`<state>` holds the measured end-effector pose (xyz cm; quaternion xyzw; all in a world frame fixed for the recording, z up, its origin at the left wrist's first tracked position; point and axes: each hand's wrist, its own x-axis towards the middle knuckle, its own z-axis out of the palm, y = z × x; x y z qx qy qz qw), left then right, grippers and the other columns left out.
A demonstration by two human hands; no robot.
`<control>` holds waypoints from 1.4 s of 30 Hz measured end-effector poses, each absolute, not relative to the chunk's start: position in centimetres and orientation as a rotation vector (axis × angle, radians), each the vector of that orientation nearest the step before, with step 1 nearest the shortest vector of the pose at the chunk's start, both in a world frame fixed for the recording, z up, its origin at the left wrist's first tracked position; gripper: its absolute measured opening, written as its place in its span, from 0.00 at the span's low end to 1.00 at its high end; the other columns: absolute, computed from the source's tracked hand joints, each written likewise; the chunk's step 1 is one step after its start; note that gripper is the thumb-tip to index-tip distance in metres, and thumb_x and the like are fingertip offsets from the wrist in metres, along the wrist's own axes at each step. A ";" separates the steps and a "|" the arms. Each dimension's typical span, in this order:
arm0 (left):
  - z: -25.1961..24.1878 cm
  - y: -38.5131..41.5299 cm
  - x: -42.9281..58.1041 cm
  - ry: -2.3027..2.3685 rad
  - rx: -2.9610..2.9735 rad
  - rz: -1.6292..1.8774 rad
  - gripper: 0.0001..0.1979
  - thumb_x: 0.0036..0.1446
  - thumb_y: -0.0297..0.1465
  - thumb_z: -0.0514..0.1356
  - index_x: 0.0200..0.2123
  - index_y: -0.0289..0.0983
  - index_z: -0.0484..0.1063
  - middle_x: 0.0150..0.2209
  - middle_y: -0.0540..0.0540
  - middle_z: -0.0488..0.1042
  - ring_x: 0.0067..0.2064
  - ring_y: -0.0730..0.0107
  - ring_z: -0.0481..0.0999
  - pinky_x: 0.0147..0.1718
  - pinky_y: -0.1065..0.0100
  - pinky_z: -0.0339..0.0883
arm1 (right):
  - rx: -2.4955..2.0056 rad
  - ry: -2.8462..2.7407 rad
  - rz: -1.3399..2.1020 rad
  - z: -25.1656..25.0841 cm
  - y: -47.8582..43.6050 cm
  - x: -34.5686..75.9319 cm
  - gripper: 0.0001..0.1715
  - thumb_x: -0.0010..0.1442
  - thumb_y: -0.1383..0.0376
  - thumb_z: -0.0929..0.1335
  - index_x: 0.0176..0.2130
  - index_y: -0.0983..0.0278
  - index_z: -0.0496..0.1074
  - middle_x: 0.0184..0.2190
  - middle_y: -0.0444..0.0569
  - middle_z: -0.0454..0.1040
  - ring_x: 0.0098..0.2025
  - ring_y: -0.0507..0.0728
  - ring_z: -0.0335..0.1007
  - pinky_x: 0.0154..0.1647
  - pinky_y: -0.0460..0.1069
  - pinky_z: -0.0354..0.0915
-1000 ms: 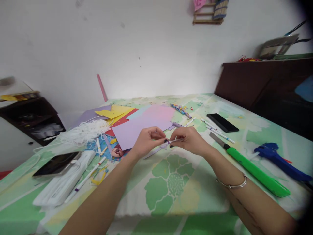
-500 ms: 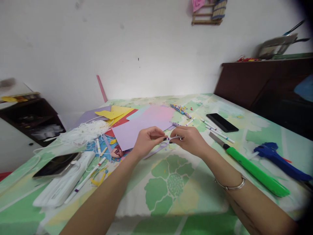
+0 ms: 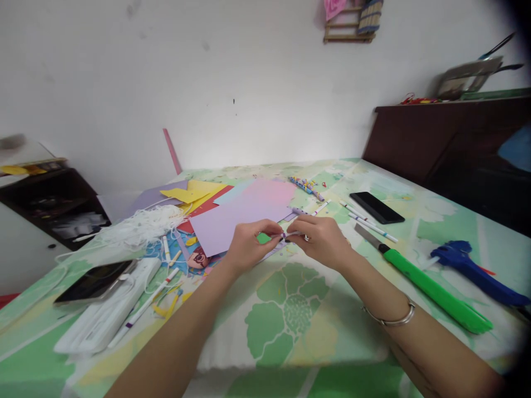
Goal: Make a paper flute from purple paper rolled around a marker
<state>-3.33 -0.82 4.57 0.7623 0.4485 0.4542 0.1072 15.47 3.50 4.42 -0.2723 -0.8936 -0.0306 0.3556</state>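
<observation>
Near the middle of the table, my left hand (image 3: 254, 246) pinches one end of a small purple and white piece (image 3: 284, 236). My right hand (image 3: 317, 237) is closed on the other side of it, with the fingertips of both hands almost touching. The fingers hide most of this piece, and its exact shape is too small to make out. Just below the fingertips, a light purple paper strip (image 3: 274, 252) lies partly covered. Behind my left hand is a large lilac sheet (image 3: 224, 221).
On the left lie tangled white string (image 3: 145, 225), a phone (image 3: 95, 281), a white power strip (image 3: 105, 315) and yellow scissors (image 3: 168, 305). To the right are a black phone (image 3: 376, 207), slim markers (image 3: 369, 221), a green cutter (image 3: 435, 287) and a blue glue gun (image 3: 477, 271).
Both hands have drawn slightly closer together at the fingertips. The purple strip under them is now more covered, and my left wrist has shifted a little.
</observation>
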 end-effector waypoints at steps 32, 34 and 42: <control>4.9 -0.8 -3.2 1.399 1.755 1.324 0.10 0.47 0.30 0.63 0.35 0.37 0.71 0.29 0.47 0.79 0.36 0.62 0.79 0.35 0.68 0.71 | -0.518 -2.116 -0.216 4.9 2.6 14.9 0.07 0.58 0.72 0.63 0.33 0.62 0.70 0.32 0.50 0.73 0.39 0.57 0.62 0.41 0.54 0.59; 5.0 -0.7 -3.3 1.356 1.590 1.353 0.13 0.44 0.31 0.65 0.35 0.36 0.69 0.28 0.46 0.79 0.35 0.62 0.79 0.32 0.68 0.71 | -0.609 -2.144 -0.142 4.6 2.6 14.5 0.04 0.58 0.69 0.64 0.33 0.64 0.70 0.30 0.51 0.73 0.37 0.58 0.63 0.39 0.53 0.60; 4.6 0.0 -3.8 1.335 1.452 1.395 0.15 0.40 0.32 0.67 0.32 0.35 0.68 0.27 0.46 0.78 0.31 0.65 0.78 0.29 0.70 0.70 | -0.964 -2.114 0.784 3.6 3.2 13.4 0.09 0.56 0.62 0.66 0.31 0.64 0.73 0.32 0.50 0.77 0.35 0.57 0.71 0.36 0.51 0.64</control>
